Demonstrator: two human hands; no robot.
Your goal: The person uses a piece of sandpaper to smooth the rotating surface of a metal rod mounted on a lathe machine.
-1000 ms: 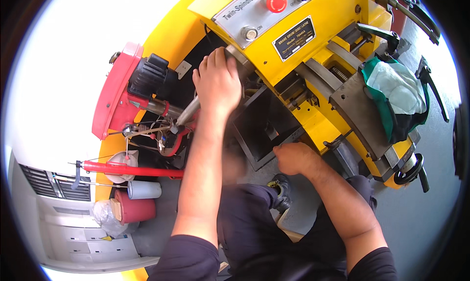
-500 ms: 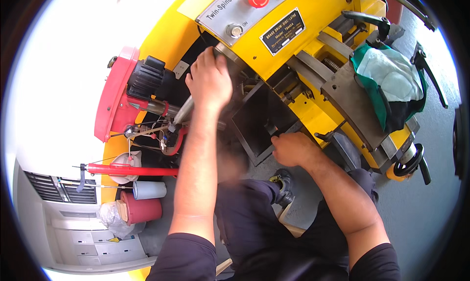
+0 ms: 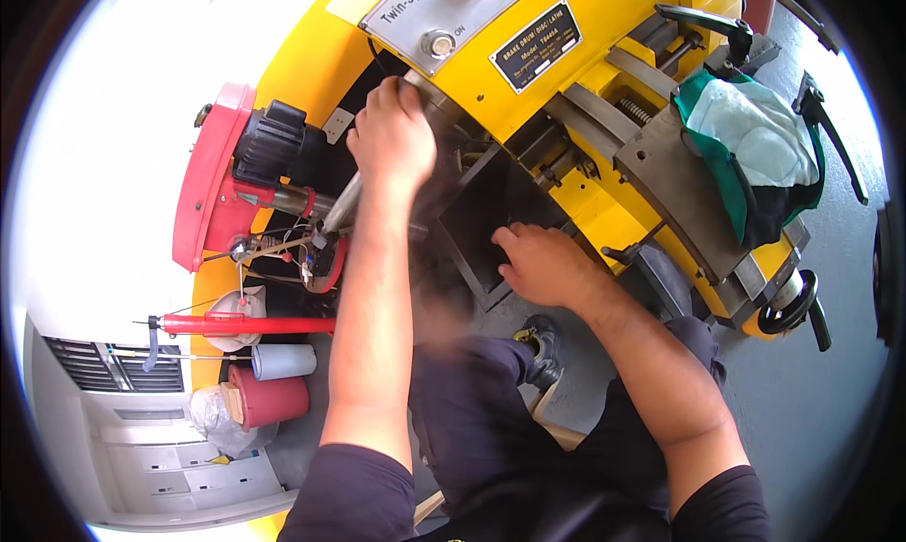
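A workshop, shown by the yellow lathe (image 3: 679,202) with its handwheel (image 3: 805,301) at right, a red machine (image 3: 209,183) with a black motor (image 3: 274,144), perhaps a drill press, at left, grey floor (image 3: 830,382), and a red bin (image 3: 274,398) also left.

Across from me, the left hand (image 3: 393,138) lies against a metal part (image 3: 438,99) at the edge of the yellow machine (image 3: 609,18). The right hand (image 3: 547,265), fingers bent and parted, partly hides a dark tray (image 3: 498,200). A green-and-white cloth bundle (image 3: 755,138) lies on the grey slide (image 3: 675,198).
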